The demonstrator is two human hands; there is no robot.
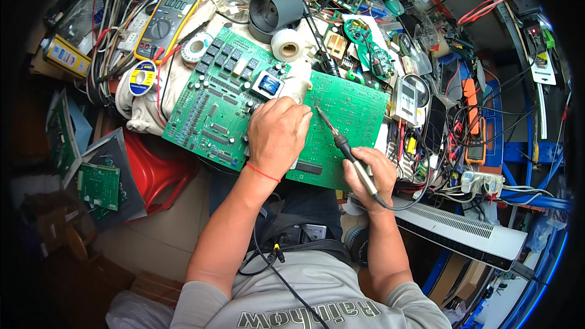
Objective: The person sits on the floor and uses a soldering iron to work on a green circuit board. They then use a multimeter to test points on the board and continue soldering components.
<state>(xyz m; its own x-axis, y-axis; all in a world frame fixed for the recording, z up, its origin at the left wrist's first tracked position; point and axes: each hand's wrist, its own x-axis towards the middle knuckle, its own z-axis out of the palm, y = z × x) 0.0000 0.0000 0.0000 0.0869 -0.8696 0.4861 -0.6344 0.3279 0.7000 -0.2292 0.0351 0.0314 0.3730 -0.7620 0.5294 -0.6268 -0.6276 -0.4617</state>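
Looking down from the head view, the person's left hand [277, 131] lies palm-down across the seam where two green circuit boards meet, its fingers curled together and pressing on the boards; whether anything is pinched beneath them cannot be told. A thin red string circles that wrist. The right hand [370, 176] is wrapped around the grey handle of a soldering iron [341, 143], fingers clamped on it like a pen, with the dark cord trailing off to the right from the heel of the hand. The iron slants up and to the left, and its metal tip sits just beside the left hand's knuckles, at or just above the surface of the right circuit board [347, 125], which shows its solder side. The left circuit board [210, 100] lies component side up, crowded with black relays and a blue transformer [269, 84], and rests partly on a pale cloth [143, 109]. Behind the boards on the crowded bench stand a yellow multimeter [166, 21], a spool of solder [141, 77], a roll of white tape [286, 44] and a dark cylindrical fan housing [274, 12]. Tangled wires and smaller green boards fill the far edge. To the left, near the floor, sit a red plastic stool [155, 173] and a small green board [97, 186].
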